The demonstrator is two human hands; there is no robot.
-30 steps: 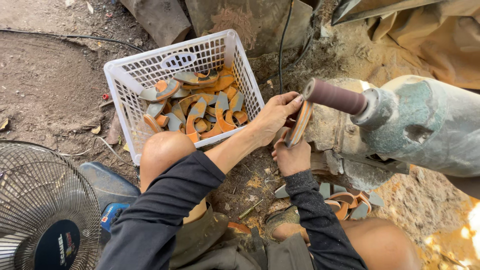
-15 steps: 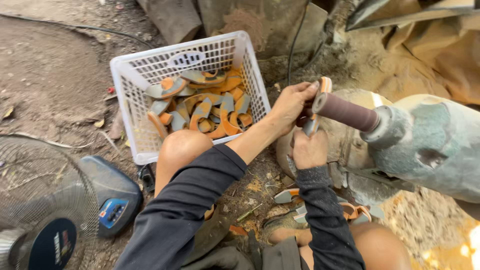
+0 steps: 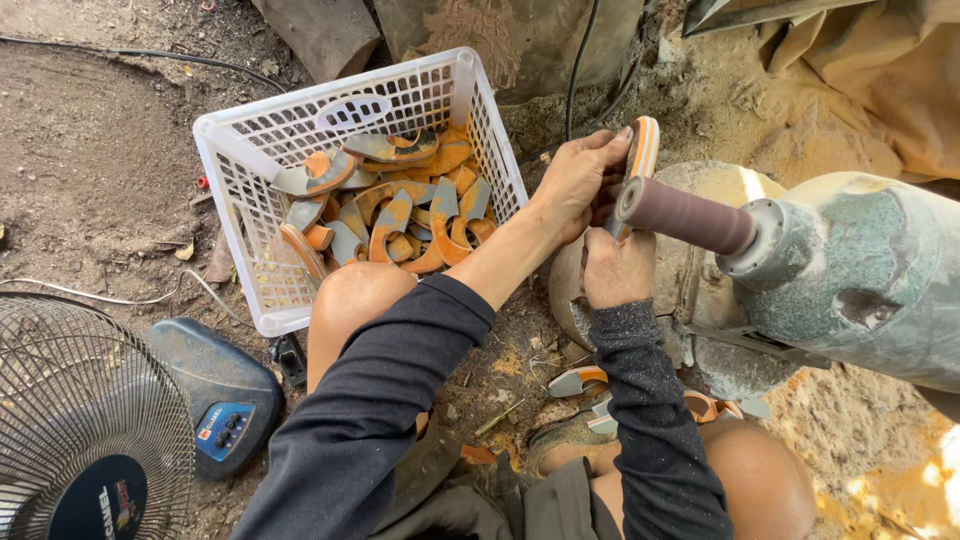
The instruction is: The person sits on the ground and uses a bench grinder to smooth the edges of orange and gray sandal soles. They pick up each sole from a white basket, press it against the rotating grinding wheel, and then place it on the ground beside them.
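My left hand (image 3: 578, 180) and my right hand (image 3: 612, 268) both grip one curved orange and grey piece (image 3: 642, 146), holding it on edge against the brown sanding drum (image 3: 680, 214). The drum sticks out of a grey-green motor (image 3: 860, 270) on the right. The left hand holds the piece's top, the right hand its lower end, which is hidden behind the drum. A white plastic basket (image 3: 240, 200) to the left holds several similar curved pieces (image 3: 400, 215).
A floor fan (image 3: 70, 420) with a blue base (image 3: 225, 400) stands at lower left. More curved pieces (image 3: 580, 380) lie on the dirt by my knees. A black cable (image 3: 578, 60) runs down behind the basket. Sawdust covers the ground around the motor.
The view has shifted slightly. Both hands have raised the curved piece, so that it now stands more upright against the drum's tip.
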